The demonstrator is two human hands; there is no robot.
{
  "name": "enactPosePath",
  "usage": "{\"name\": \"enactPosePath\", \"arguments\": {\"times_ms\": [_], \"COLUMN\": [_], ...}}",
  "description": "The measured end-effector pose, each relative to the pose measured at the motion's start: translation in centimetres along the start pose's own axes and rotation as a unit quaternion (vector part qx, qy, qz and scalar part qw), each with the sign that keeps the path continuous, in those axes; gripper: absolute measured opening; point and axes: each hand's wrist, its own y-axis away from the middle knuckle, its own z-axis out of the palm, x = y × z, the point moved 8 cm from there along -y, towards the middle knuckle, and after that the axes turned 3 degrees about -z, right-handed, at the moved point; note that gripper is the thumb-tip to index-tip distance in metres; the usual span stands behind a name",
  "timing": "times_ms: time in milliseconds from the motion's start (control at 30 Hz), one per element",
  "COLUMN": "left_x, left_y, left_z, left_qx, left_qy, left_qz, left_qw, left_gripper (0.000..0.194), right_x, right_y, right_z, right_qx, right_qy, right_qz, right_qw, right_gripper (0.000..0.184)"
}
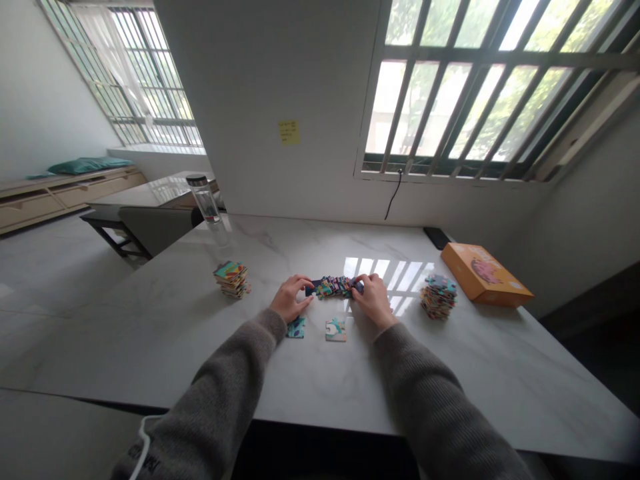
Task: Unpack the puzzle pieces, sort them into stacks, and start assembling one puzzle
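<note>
A toppled row of jigsaw puzzle pieces (333, 287) lies on the white marbled table between my hands. My left hand (293, 298) grips its left end, thumb and fingers curled around a dark piece. At the other end, my right hand (373, 300) pinches dark pieces with bent fingers. Closer to me, a single teal piece (297, 328) lies partly beside my left wrist. Another loose piece (335, 329), pale with teal, rests flat between my forearms. Stacks of pieces stand on both sides: the left stack (232, 279) and the taller right stack (439, 297).
An orange box (484, 275) lies at the right, with a black phone-like object (437, 238) behind it. A clear bottle (203, 199) with a dark lid stands at the table's far left edge. A wall with a barred window rises behind the table (280, 240).
</note>
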Motion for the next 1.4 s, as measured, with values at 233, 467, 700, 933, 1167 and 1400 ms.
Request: {"name": "enactPosePath", "arguments": {"times_ms": [233,467,700,933,1167,1400], "left_x": [0.0,1.7,2.0,-3.6,-6.5,-4.8], "left_y": [-0.1,0.2,0.3,0.4,1.1,0.3], "left_z": [-0.1,-0.3,-0.5,-1.5,-1.3,-2.1], "left_qx": [-0.007,0.002,0.001,-0.006,0.005,0.033], "left_qy": [-0.009,0.034,0.019,-0.122,-0.132,-0.089], "left_qz": [-0.015,0.033,0.041,-0.075,-0.132,-0.103], "left_qw": [1.000,0.999,0.999,0.990,0.982,0.990], "left_gripper": [0.016,0.015,0.017,0.021,0.017,0.022], "right_x": [-6.4,-10.4,-9.8,-8.5,-8.1,-8.2], "right_y": [0.7,2.1,2.0,1.8,1.9,1.5], "right_z": [-1.3,-1.2,-1.4,-0.5,0.3,0.2], "right_qx": [0.007,-0.035,-0.033,-0.032,-0.042,-0.037], "right_qy": [-0.091,-0.141,-0.134,-0.118,-0.112,-0.097], "right_qz": [-0.151,-0.234,-0.234,-0.197,-0.203,-0.213], "right_qw": [0.984,0.961,0.962,0.973,0.972,0.971], "right_gripper": [0.023,0.035,0.036,0.033,0.025,0.025]}}
